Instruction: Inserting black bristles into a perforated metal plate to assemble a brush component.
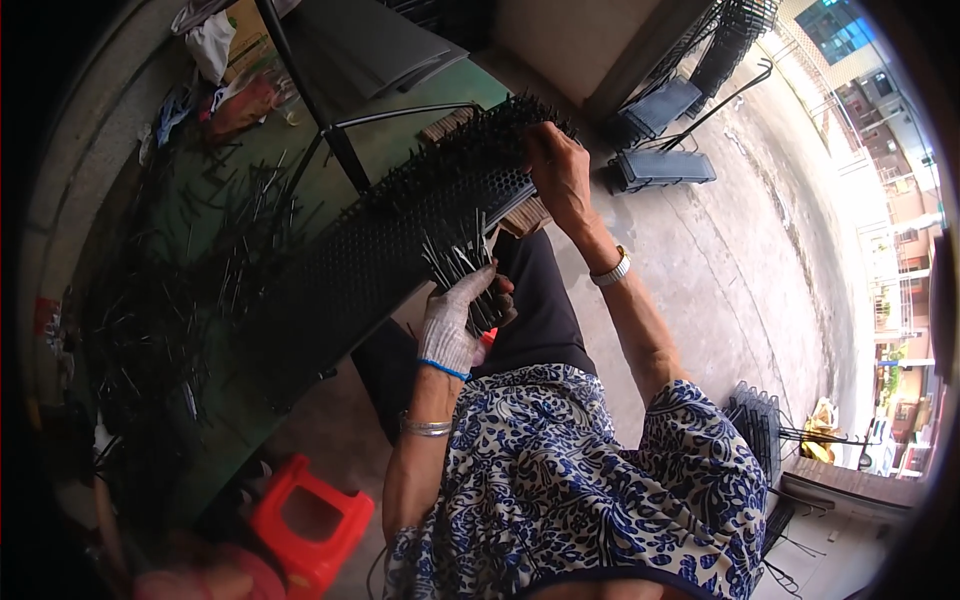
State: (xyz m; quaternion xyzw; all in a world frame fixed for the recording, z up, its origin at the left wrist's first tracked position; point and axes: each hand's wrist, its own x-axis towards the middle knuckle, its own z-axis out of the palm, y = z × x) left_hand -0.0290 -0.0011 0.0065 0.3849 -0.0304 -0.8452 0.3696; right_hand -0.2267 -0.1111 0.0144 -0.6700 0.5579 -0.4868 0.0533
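Observation:
My left hand (pixel 457 318), in a white work glove with a blue cuff, is closed around a bundle of thin dark metal pins (pixel 458 258) that stick up out of the fist. My bare right hand (pixel 556 172), a watch on its wrist, reaches forward to the far end of a long black perforated panel (pixel 370 255), where its fingers touch the pins standing in the holes. The far part of the panel bristles with upright pins (pixel 480 135); the near part shows bare holes. The panel lies tilted on the green workbench (pixel 240 190).
Several loose pins (pixel 170 300) lie scattered over the bench on the left. A red plastic stool (pixel 310 520) stands below the bench. Black wire racks (pixel 660 165) sit on the concrete floor ahead, more racks (pixel 765 425) at right. A black metal frame (pixel 330 120) rises behind the panel.

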